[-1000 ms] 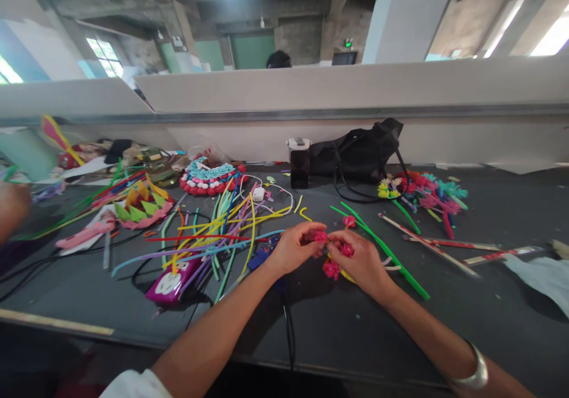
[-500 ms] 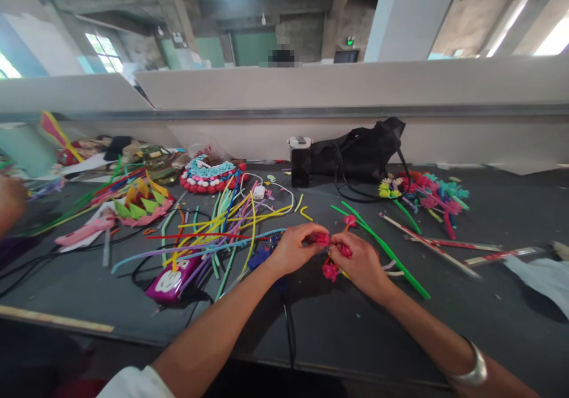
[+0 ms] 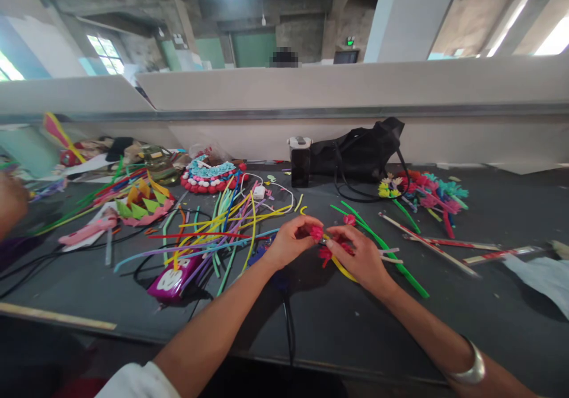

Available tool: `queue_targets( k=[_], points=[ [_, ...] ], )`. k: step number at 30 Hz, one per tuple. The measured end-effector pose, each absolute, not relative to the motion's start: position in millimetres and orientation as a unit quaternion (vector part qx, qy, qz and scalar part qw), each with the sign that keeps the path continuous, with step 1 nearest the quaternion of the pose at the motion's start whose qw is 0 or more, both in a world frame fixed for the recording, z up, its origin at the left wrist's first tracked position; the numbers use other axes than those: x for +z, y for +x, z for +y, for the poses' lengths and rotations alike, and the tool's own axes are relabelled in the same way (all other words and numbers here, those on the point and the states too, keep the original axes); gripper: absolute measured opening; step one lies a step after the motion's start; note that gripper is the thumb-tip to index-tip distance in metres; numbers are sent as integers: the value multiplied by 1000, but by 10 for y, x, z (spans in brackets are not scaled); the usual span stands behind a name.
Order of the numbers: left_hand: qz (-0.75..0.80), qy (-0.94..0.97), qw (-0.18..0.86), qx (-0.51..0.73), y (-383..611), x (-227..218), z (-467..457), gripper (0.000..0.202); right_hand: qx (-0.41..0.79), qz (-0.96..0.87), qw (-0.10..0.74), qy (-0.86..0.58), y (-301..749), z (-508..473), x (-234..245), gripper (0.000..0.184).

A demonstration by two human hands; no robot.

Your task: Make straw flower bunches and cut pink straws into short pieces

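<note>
Between the thumb and fingers of my left hand (image 3: 291, 242) is a small pinkish-red pipe-cleaner flower (image 3: 316, 233). My right hand (image 3: 362, 261) is closed just to its right, its fingertips almost meeting the left ones. Under the right fingers sit more red pipe-cleaner flowers (image 3: 326, 254), partly hidden, with a curved yellow pipe cleaner (image 3: 344, 271) below. Pale stems (image 3: 390, 255) stick out past the right hand's outer side. Another red flower (image 3: 349, 219) shows just beyond the right fingers. Green pipe cleaners (image 3: 406, 279) lie to the right of that hand.
Loose coloured pipe cleaners (image 3: 213, 238) spread left of my hands beside a purple box (image 3: 171, 283). Behind stand a black container (image 3: 300, 166) and a black bag (image 3: 364, 152). Finished-looking flowers (image 3: 429, 193) lie at right. Another person's hand (image 3: 11, 202) is at far left.
My hands have come slightly apart and shifted a little. The left fingers now show the red flower's head more plainly, and the right hand has turned, exposing more of the yellow pipe cleaner.
</note>
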State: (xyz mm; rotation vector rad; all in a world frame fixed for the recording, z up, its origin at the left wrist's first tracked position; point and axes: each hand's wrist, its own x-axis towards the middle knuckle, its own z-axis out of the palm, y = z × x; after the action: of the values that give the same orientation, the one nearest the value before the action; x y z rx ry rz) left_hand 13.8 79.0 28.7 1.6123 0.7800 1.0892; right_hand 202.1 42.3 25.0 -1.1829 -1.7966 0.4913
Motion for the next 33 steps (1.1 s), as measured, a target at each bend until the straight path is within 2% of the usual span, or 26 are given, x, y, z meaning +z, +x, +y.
queue_targets(
  k=[3,7,12,17,21,27,33],
  points=[
    [319,639,526,462,124,278,811,30,257,-725,449,-455,2073,414,278,32],
    [302,645,521,470,117,301,811,27,297,-739,433,-422,2083,425,275,31],
    [285,660,528,452,114,328,779,25,204,-769,405,-451,2044,458,201,15],
    [266,653,572,420,115,347,737,43,141,-761,423,-471,2056,467,179,14],
    [293,637,574,423,174,330,705,48,104,-768,429,-465,2060,449,207,14],
    [314,605,599,420,242,293,693,39,67,-777,434,-450,2021,404,245,14],
    [339,627,555,429,260,346,674,31,53,-795,420,-435,1997,391,255,17]
  ],
)
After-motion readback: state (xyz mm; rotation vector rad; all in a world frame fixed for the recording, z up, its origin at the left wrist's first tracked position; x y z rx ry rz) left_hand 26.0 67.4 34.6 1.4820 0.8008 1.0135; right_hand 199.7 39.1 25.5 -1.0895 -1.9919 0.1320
